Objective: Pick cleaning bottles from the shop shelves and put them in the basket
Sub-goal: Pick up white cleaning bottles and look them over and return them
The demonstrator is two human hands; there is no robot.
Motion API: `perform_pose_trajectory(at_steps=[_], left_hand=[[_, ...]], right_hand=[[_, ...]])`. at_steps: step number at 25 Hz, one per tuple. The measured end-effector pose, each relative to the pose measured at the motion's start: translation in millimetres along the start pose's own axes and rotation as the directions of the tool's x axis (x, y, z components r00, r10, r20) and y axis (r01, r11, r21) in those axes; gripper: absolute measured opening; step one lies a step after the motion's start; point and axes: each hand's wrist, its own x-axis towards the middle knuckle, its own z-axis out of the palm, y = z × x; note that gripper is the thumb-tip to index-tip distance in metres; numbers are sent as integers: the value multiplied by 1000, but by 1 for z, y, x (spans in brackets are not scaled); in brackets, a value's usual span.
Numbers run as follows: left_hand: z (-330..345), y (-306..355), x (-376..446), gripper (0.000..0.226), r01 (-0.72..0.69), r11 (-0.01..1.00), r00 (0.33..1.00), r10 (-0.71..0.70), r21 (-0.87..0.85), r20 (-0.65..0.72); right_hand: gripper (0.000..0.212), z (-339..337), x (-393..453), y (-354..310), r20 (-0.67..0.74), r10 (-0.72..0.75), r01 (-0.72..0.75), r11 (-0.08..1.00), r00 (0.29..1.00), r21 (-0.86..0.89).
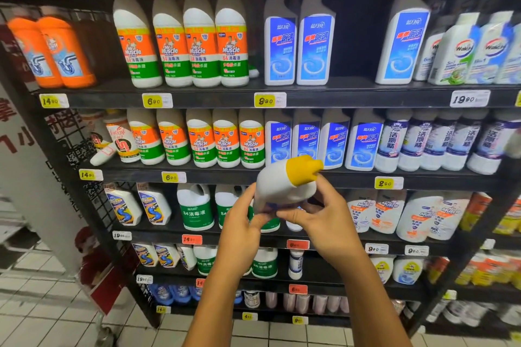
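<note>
A white toilet-cleaner bottle (284,183) with a bent yellow cap is held up in front of the shelves, seen from above, its cap pointing right. My left hand (242,222) grips its lower left side. My right hand (324,214) holds its lower right side, fingers under the neck. Matching white bottles with blue labels (313,48) stand on the top shelf, with a gap to their right, and more (363,144) on the second shelf. No basket is in view.
Black shop shelves (214,98) hold rows of Mr Muscle bottles (197,45), orange drain-cleaner bottles (64,51), green-labelled jugs (194,208) and yellow price tags. A white pillar stands left; white floor tiles (56,324) lie below.
</note>
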Motion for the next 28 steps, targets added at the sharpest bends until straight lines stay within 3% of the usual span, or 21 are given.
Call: perform_pose_trajectory(at_steps=[9, 12, 15, 19, 26, 28], left_hand=[[0, -10, -1, 55, 56, 996, 998, -56, -62, 4], [-1, -3, 0, 55, 83, 993, 997, -82, -86, 8], [0, 9, 0, 49, 179, 953, 984, -169, -243, 63], [2, 25, -2, 46, 222, 920, 974, -192, -324, 123], [-5, 37, -2, 48, 212, 919, 975, -174, -332, 141], [-8, 39, -1, 42, 202, 926, 975, -157, -318, 160]], right_hand=[[63, -1, -1, 1, -14, -35, 34, 998, 999, -59], [61, -3, 0, -2, -67, -45, 50, 996, 997, 69], [54, -2, 4, -5, -160, 21, 22, 965, 987, 261], [47, 0, 6, -5, -237, 80, -4, 951, 968, 308], [61, -4, 7, -3, -102, 87, -41, 922, 991, 385], [56, -2, 8, -2, -102, 122, -62, 888, 987, 455]])
